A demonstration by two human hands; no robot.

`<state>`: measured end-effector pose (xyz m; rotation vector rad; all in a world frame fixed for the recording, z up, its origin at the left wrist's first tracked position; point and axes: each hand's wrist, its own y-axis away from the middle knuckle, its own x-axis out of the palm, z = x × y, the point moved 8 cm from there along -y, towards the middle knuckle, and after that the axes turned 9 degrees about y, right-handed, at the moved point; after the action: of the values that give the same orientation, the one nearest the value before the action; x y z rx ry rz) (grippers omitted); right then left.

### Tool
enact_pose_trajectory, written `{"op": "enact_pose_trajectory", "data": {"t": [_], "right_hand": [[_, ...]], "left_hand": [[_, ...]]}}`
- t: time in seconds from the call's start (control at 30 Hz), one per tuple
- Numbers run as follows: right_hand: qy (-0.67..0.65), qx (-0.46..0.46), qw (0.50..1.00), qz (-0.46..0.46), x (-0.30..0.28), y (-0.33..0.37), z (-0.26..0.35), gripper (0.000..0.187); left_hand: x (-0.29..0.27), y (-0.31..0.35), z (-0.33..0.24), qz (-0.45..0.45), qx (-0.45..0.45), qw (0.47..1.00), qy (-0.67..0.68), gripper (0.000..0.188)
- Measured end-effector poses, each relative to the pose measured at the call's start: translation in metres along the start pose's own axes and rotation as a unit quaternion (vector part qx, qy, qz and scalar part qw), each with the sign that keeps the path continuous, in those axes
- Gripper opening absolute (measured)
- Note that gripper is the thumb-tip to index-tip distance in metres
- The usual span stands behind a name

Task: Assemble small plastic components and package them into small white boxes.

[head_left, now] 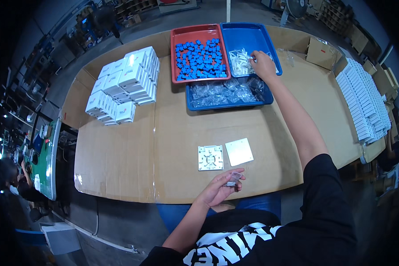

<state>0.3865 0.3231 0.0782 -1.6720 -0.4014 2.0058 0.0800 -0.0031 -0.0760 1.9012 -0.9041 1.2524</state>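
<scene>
My left hand [220, 188] is near the table's front edge, fingers curled around a small clear plastic bag [234, 178]; something pale shows in it, too small to name. My right hand [262, 65] reaches into the far blue tray [248, 34], its fingers down at a heap of small white plastic parts [240, 62]. Whether its fingers have hold of a part I cannot make out. Just beyond my left hand lie a square white frame plate [210, 158] with a round pattern in its middle and, to its right, a plain white square cover [239, 152].
A red tray [176, 35] holds many blue connector-like pieces [201, 57]. Before it stands a blue tray [230, 106] of clear plastic bags [226, 91]. Stacked white boxes [119, 84] stand at left, rows of white plates [363, 102] at far right. Cardboard [119, 164] covers the table.
</scene>
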Motion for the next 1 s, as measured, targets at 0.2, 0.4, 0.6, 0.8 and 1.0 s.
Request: {"op": "enact_pose_trajectory", "data": {"t": [0.2, 0.4, 0.6, 0.8, 1.0], "right_hand": [[0.006, 0.023, 1.000, 0.010, 0.040, -0.025, -0.023, 0.023], [-0.039, 0.078, 0.994, -0.058, 0.015, -0.021, -0.039, 0.025], [-0.477, 0.161, 0.863, -0.047, -0.068, 0.033, -0.005, 0.020], [-0.640, 0.214, 0.738, -0.023, -0.108, 0.139, 0.030, 0.016], [-0.515, 0.232, 0.822, 0.072, -0.113, 0.277, 0.054, 0.011]], "left_hand": [[-0.003, -0.002, 0.003, 0.005, -0.003, 1.000, -0.023, 0.049], [0.006, -0.003, 0.004, -0.018, 0.017, 0.998, -0.050, 0.047], [0.031, 0.017, -0.023, -0.132, 0.216, 0.917, -0.307, 0.038], [0.043, 0.019, -0.029, -0.149, 0.273, 0.893, -0.325, 0.040], [0.054, -0.005, -0.031, -0.145, 0.180, 0.973, 0.024, 0.048]]}}
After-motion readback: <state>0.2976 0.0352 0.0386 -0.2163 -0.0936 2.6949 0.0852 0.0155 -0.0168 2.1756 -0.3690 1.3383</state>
